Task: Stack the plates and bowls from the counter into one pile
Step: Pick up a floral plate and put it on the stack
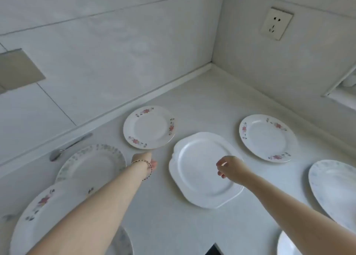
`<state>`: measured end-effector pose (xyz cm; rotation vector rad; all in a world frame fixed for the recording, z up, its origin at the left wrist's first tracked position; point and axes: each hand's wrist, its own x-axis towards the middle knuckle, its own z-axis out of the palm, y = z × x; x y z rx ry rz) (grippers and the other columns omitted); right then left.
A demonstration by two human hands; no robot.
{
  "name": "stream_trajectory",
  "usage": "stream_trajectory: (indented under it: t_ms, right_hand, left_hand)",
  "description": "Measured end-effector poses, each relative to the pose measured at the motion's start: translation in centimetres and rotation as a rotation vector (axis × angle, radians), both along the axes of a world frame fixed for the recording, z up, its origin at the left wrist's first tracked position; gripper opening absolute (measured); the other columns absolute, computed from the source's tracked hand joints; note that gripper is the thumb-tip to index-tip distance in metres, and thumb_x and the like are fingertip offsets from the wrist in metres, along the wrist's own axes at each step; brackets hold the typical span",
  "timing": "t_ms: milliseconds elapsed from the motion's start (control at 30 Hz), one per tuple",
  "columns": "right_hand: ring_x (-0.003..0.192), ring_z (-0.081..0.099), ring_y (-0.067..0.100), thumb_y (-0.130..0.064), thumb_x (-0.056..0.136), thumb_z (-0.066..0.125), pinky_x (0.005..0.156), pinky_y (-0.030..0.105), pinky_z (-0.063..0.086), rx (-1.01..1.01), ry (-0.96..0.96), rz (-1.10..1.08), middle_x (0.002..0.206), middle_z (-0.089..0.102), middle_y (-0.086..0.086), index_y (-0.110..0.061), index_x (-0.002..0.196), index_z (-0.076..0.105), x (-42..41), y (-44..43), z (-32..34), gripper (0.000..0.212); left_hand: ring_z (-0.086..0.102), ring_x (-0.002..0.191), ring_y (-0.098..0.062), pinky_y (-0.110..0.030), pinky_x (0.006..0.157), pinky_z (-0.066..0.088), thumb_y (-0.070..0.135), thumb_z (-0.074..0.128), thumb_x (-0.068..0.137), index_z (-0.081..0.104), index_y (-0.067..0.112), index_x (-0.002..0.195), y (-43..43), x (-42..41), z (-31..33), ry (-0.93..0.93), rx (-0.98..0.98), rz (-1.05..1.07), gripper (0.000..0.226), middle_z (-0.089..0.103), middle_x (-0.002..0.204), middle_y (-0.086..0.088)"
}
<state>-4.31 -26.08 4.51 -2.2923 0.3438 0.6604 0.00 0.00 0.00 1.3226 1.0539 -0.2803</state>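
Plates: seven show on the tabletop (202, 104), three with red flowers, plus one spoon (67, 148); no writing can be read. The left hand (146, 158) grips the near rim of a flowered plate (149, 127), which lies at its 12 o'clock. The right hand (231, 168), loosely curled and empty, hovers over the white platter (200, 170).

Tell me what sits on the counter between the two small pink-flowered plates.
In the head view, the far end of the plain white platter reaches between the left flowered plate and the right flowered plate; beyond it, only bare counter.
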Motion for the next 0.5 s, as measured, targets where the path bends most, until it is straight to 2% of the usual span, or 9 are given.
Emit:
stream_trajectory:
  t_ms: [33,100,133,200,233,267,333,400,500]
  right_hand:
    - [0.056,0.055,0.008,-0.011,0.089,0.048,0.05,0.017,0.039,0.011,-0.007,-0.016,0.069,0.063,-0.003,-0.016,0.087,0.057,0.3,0.0,-0.6,0.011]
    - [0.06,0.056,0.01,-0.01,0.089,0.047,0.05,0.017,0.039,0.013,0.027,-0.076,0.071,0.064,-0.002,-0.016,0.09,0.057,1.0,0.0,-1.6,0.011]
    - [0.063,0.057,0.012,-0.01,0.089,0.047,0.051,0.018,0.039,0.006,0.054,-0.082,0.073,0.065,-0.001,-0.016,0.091,0.057,1.0,-0.2,-2.2,0.011]
    - [0.066,0.059,0.014,-0.012,0.089,0.047,0.051,0.018,0.04,-0.002,0.075,-0.098,0.074,0.065,-0.003,-0.017,0.093,0.056,1.1,-0.3,-3.0,0.012]
    - [0.067,0.059,0.014,-0.012,0.089,0.047,0.052,0.018,0.039,-0.01,0.076,-0.099,0.072,0.065,-0.004,-0.017,0.093,0.057,1.2,-0.5,-3.5,0.012]
    - [0.067,0.06,0.013,-0.012,0.089,0.046,0.052,0.018,0.04,-0.019,0.077,-0.095,0.072,0.065,-0.005,-0.018,0.094,0.057,1.3,-0.6,-3.7,0.013]
    - [0.069,0.061,0.014,-0.013,0.089,0.046,0.056,0.02,0.042,-0.04,0.088,-0.097,0.071,0.065,-0.007,-0.019,0.096,0.057,1.6,-0.9,-4.2,0.014]
    - [0.077,0.064,0.017,-0.014,0.089,0.046,0.06,0.023,0.043,-0.061,0.092,-0.084,0.072,0.065,-0.009,-0.02,0.097,0.058,1.8,-1.3,-4.5,0.016]
    - [0.086,0.067,0.02,-0.014,0.088,0.046,0.057,0.023,0.042,-0.07,0.089,-0.048,0.072,0.066,-0.01,-0.022,0.096,0.058,1.7,-2.2,-4.4,0.016]
  left_hand:
    - [0.049,0.064,-0.027,-0.029,0.053,0.04,0.004,0.044,0.091,0.046,0.004,0.074,0.4,1.0,-0.4,-0.005,-0.021,0.062,0.017,0.047,0.071,-0.013]
    - [0.048,0.059,-0.024,-0.029,0.061,0.042,0.013,0.053,0.09,0.049,0.007,0.089,1.3,3.2,-1.9,0.014,-0.013,0.162,0.007,0.05,0.07,-0.009]
    - [0.049,0.055,-0.021,-0.028,0.062,0.045,0.015,0.054,0.09,0.052,0.009,0.097,1.5,4.1,-2.6,-0.004,-0.045,0.192,0.01,0.053,0.071,-0.007]
    - [0.051,0.059,-0.015,-0.025,0.062,0.047,0.012,0.05,0.092,0.056,0.008,0.116,1.5,5.4,-3.6,-0.058,-0.147,0.26,0.025,0.06,0.085,-0.006]
    - [0.053,0.063,-0.014,-0.024,0.069,0.05,0.01,0.047,0.093,0.054,0.005,0.124,1.5,5.9,-4.1,-0.075,-0.207,0.298,0.031,0.063,0.095,-0.006]
    - [0.056,0.068,-0.015,-0.028,0.081,0.052,0.007,0.046,0.094,0.055,0.003,0.122,1.5,6.1,-4.0,-0.087,-0.258,0.337,0.03,0.063,0.103,-0.005]
    - [0.057,0.071,-0.015,-0.034,0.099,0.048,0.002,0.045,0.094,0.058,0.005,0.093,1.7,6.6,-4.5,-0.109,-0.321,0.399,0.013,0.062,0.1,-0.003]
    - [0.057,0.072,-0.014,-0.036,0.099,0.049,-0.001,0.045,0.094,0.051,0.01,0.074,1.8,6.7,-5.0,-0.114,-0.335,0.427,0.023,0.059,0.086,0.0]
    - [0.058,0.079,-0.015,-0.035,0.104,0.045,-0.002,0.043,0.095,0.048,0.01,0.073,1.7,6.4,-4.2,-0.143,-0.313,0.396,0.026,0.054,0.077,-0.002]
